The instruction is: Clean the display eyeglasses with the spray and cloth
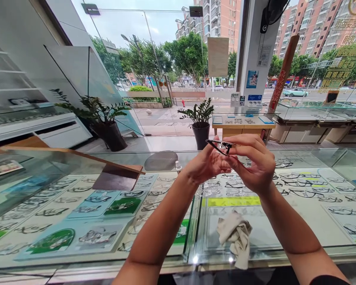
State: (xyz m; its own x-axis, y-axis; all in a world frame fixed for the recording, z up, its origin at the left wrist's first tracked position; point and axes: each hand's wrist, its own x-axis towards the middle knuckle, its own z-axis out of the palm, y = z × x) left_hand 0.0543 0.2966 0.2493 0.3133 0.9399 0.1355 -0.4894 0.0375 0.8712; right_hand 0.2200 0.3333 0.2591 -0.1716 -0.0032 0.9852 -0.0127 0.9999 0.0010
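Observation:
Both hands are raised together above a glass display counter [269,241]. My left hand [206,164] and my right hand [253,162] pinch a pair of dark-framed glasses [219,145] between their fingertips, the frame held up at the level of the thumbs. The right hand's fingers curl over the top of the frame; the left hand supports it from below. A crumpled beige cleaning cloth [235,235] lies on the glass just below the hands. A small white dropper bottle [178,166] stands on the counter left of my left wrist.
Under the glass lie several rows of spectacle frames [91,206] on printed cards. Two potted plants [106,118] [200,122] stand on the floor beyond. A wooden display table [243,122] and further glass counters [314,114] are at the back, before large windows.

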